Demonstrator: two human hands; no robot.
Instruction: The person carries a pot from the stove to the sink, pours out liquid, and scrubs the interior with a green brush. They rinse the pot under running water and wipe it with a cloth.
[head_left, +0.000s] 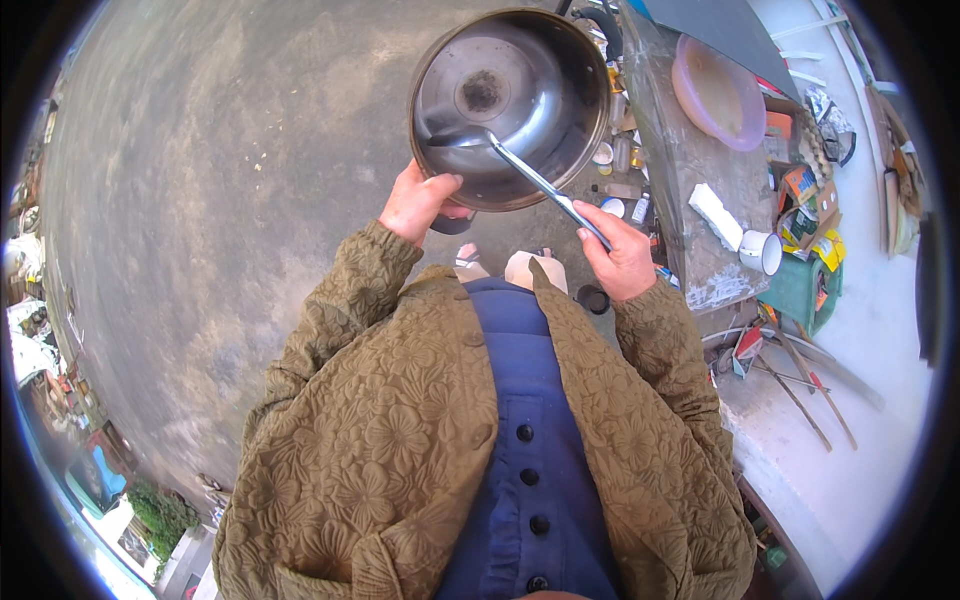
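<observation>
My left hand (421, 201) grips the near left rim of a deep metal pot (555, 82), thumb over the edge. The pot is tilted so that its inside faces me, with a dark scorched patch on its bottom. A black handle (452, 224) shows below that hand. In my right hand (619, 251) is the handle of a metal ladle or spatula (536, 178). Its shaft crosses the near right rim, and its head (457, 138) lies inside the pot near the left wall; whether it touches the metal I cannot tell.
At right, a worn table (667, 142) bears a pink plastic basin (720, 94), a white foam block (715, 216) and a white enamel mug (760, 252). Bottles and jars (621, 154) stand on the floor beside it. A green bin (799, 292) and sticks (795, 401) are further right. Concrete floor (202, 187) stretches left.
</observation>
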